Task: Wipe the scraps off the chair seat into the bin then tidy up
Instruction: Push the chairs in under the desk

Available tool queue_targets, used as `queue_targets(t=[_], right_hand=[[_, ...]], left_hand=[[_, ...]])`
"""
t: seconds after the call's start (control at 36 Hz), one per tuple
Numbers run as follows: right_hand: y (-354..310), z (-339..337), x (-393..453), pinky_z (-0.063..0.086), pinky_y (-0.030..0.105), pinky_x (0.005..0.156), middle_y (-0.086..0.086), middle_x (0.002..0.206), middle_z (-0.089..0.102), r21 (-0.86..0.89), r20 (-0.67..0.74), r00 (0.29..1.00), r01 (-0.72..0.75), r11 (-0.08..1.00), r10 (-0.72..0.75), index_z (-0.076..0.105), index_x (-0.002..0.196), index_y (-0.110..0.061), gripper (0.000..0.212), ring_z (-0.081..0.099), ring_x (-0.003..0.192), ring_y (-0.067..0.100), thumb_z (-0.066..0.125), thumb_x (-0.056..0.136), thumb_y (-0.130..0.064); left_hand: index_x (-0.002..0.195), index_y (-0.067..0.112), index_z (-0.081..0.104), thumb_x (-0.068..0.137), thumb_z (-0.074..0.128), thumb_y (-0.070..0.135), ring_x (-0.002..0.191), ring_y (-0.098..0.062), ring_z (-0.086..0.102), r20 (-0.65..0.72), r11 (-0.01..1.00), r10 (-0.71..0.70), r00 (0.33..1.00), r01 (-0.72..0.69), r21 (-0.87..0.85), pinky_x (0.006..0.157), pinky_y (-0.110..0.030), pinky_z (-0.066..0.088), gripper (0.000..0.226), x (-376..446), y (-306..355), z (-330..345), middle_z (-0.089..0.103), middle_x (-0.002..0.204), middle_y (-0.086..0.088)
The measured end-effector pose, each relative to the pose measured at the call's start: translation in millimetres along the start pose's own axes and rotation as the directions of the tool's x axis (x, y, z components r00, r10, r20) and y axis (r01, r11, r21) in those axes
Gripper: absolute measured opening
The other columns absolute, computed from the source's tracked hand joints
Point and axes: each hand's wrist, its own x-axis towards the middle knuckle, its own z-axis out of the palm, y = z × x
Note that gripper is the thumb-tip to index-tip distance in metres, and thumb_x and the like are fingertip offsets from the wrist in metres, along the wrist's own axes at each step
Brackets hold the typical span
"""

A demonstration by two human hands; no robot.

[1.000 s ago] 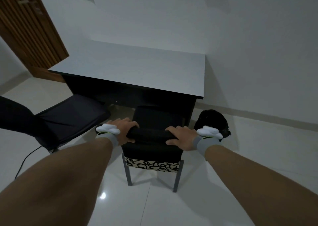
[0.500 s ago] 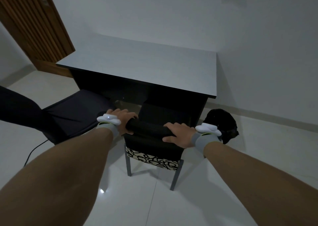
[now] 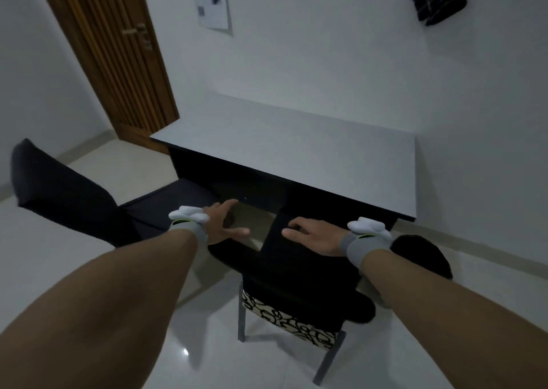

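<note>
**White-tiled room, chair at desk: tidy-up looks near the end**

White floor and walls, grey-topped desk as the landmark. Chair stands at the desk's front edge, seat pointing under it, black backrest toward the camera, patterned fabric showing below the backrest. Seat surface mostly hidden, so no way to confirm the scraps are gone; none visible. Bin, dark and round, on the floor at the desk's right front corner, just beside the chair.

Left hand hovers above the chair's left side, fingers spread wide, holding nothing. Right hand lies flat and loose over the backrest top, not clamped.

Judgement: wipe likely done, chair being parked; remaining work minimal. No cloth in either hand.

Writing: paper sheet on the wall above the desk, print too small to read. No brands legible.
</note>
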Motion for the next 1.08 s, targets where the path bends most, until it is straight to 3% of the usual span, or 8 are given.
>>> queue_targets(t=[0.11,0.28,0.42,0.69,0.75,0.92,1.08], right_hand=[[-36,-27,47,0.039,0.037,0.105,0.011,0.141,0.049,-0.023,-0.035,0.993,0.110,0.994,-0.111,0.036,0.144,-0.015,0.064,0.050,0.126,0.028,0.035,0.095,-0.057],[-106,-56,131,0.036,0.032,0.094,0.012,0.143,0.047,-0.071,-0.021,0.969,0.243,0.967,-0.245,0.030,0.148,-0.015,0.068,0.049,0.127,0.030,0.036,0.095,-0.058],[-179,-61,195,0.034,0.040,0.108,0.010,0.152,0.039,-0.102,0.014,0.940,0.341,0.935,-0.341,0.023,0.151,-0.019,0.072,0.040,0.138,0.031,0.036,0.094,-0.060],[-295,-26,278,0.032,0.046,0.113,0.010,0.155,0.033,-0.107,0.059,0.919,0.395,0.912,-0.391,0.022,0.152,-0.018,0.075,0.032,0.143,0.032,0.038,0.092,-0.062],[-341,-9,305,0.033,0.044,0.113,0.011,0.156,0.033,-0.089,0.067,0.913,0.407,0.909,-0.402,0.021,0.152,-0.017,0.076,0.034,0.142,0.031,0.038,0.093,-0.061],[-402,18,338,0.034,0.039,0.111,0.014,0.155,0.035,-0.037,0.072,0.924,0.379,0.924,-0.376,0.019,0.152,-0.014,0.077,0.038,0.140,0.029,0.040,0.093,-0.059],[-471,56,375,0.035,0.039,0.108,0.014,0.153,0.038,0.011,0.119,0.924,0.365,0.931,-0.364,0.021,0.151,-0.013,0.082,0.040,0.139,0.030,0.046,0.089,-0.062]], left_hand=[[0.152,0.031,0.011,0.081,0.048,0.070,0.137,-0.037,0.039,-0.036,0.996,-0.063,0.997,0.065,0.069,0.110,-0.049,0.036,0.090,16,-34,-33,0.031,0.155,-0.011],[0.153,0.022,0.016,0.095,0.044,0.050,0.136,-0.039,0.038,-0.154,0.983,-0.182,0.971,0.181,-0.017,0.111,-0.049,0.034,0.069,42,-97,-87,0.033,0.152,-0.016],[0.151,0.023,0.021,0.097,0.045,0.042,0.135,-0.036,0.039,-0.219,0.962,-0.271,0.937,0.267,-0.046,0.110,-0.047,0.035,0.062,43,-167,-118,0.039,0.148,-0.013],[0.148,0.025,0.028,0.095,0.048,0.041,0.131,-0.030,0.046,-0.214,0.926,-0.373,0.903,0.378,-0.019,0.105,-0.039,0.038,0.059,33,-308,-162,0.047,0.144,-0.006],[0.147,0.024,0.031,0.096,0.049,0.038,0.132,-0.030,0.045,-0.226,0.923,-0.375,0.899,0.385,0.002,0.106,-0.039,0.037,0.056,32,-362,-175,0.046,0.145,-0.006],[0.146,0.025,0.034,0.095,0.048,0.021,0.134,-0.030,0.044,-0.188,0.913,-0.381,0.905,0.400,0.078,0.108,-0.039,0.037,0.053,28,-431,-188,0.045,0.146,-0.007],[0.145,0.036,0.034,0.087,0.043,0.003,0.135,-0.030,0.043,-0.143,0.918,-0.380,0.914,0.391,0.060,0.106,-0.038,0.041,0.068,32,-504,-193,0.042,0.148,-0.003]])
